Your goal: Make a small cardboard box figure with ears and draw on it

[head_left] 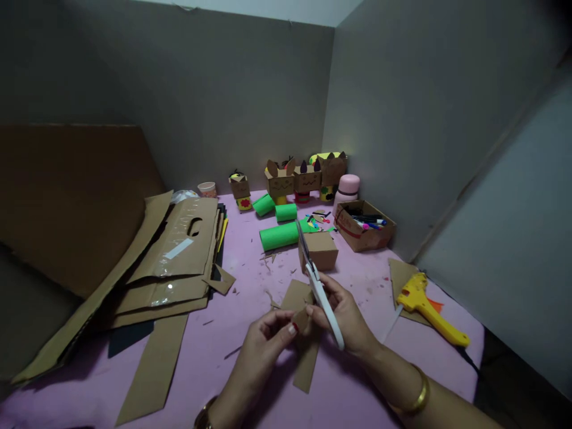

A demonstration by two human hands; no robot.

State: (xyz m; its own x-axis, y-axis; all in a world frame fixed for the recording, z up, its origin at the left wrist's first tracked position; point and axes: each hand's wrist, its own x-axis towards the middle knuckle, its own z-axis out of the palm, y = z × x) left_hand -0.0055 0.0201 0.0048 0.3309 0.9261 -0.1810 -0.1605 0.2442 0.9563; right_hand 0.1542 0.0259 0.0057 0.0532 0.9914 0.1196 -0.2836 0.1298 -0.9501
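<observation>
My left hand point(270, 339) is closed, pinching a small cardboard piece point(302, 320) between thumb and fingers. In my right hand point(346, 316) are white-handled scissors point(324, 301), their blades pointing up and away from me. The right fingertips also touch the far side of the small piece. Below both hands lies a cardboard strip point(307, 363) on the pink tabletop. Just beyond the scissors stands a small closed cardboard box point(325, 253), partly hidden by the blades.
Flattened cardboard point(179, 238) is stacked at left. Green tubes point(279, 236), paper scraps point(317, 220) and cardboard figures point(280, 182) stand toward the back. At right are a marker box point(366, 235), a pink bottle point(347, 189) and a yellow glue gun point(431, 310) with a cord.
</observation>
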